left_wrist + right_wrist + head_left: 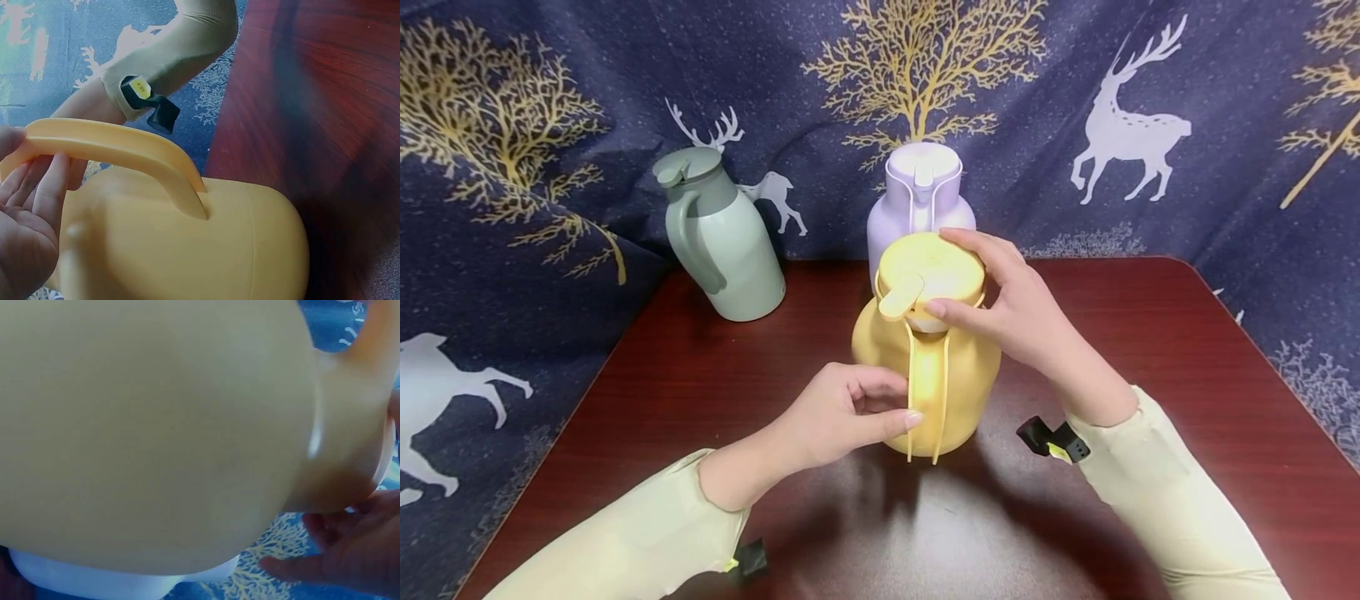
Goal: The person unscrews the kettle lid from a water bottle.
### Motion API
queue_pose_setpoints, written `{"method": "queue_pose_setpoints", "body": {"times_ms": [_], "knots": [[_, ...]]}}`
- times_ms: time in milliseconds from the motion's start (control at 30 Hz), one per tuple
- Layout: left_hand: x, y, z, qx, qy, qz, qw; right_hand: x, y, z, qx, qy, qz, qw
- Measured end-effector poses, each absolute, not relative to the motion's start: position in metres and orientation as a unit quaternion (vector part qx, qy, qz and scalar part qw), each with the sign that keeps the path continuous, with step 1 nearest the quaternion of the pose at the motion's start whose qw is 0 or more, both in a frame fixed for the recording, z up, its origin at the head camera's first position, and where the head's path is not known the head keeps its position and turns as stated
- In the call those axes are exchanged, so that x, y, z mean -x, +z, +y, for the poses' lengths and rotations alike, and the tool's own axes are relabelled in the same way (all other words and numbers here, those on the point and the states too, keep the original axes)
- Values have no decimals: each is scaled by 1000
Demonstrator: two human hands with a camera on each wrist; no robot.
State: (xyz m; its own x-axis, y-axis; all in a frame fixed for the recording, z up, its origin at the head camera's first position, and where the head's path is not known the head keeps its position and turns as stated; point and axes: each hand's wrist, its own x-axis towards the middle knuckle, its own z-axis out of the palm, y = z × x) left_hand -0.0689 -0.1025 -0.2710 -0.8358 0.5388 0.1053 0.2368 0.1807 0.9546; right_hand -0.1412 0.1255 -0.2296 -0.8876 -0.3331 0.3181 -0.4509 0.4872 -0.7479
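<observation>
Where the handle point(928, 392) of the yellow jug point(966, 392) faces the near side, I have the left hand point(838, 412) around it, thumb on the outside and fingers curled underneath, as the left wrist view shows me. From the right, I have the right hand point(1018, 304) grasping the lid point(940, 258), thumb at its near side and fingers over its far rim. I see the lid's tab point(901, 297) pointing near and left, out of line with the handle, and a white part showing just below the rim. The jug stands around the middle of the dark red table point(1150, 375). Directly behind it, on the far side, I can make out a lilac jug point(947, 204), partly hidden. Well apart at the far left stands a pale green jug point(730, 250). A dark blue cloth point(1037, 192) with gold trees and white deer hangs beyond the table.
</observation>
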Motion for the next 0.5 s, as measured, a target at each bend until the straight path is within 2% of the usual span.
{"method": "queue_pose_setpoints", "body": {"times_ms": [133,367,500], "knots": [[69,-272,-104,-255,587,757,130,154,-231,131,-267,488,-830,26],[70,-275,-106,-253,587,758,129,185,-232,142,-372,576,-716,-130],[69,-273,-104,-250,583,762,130,184,-233,146,-391,583,-696,-149]]}}
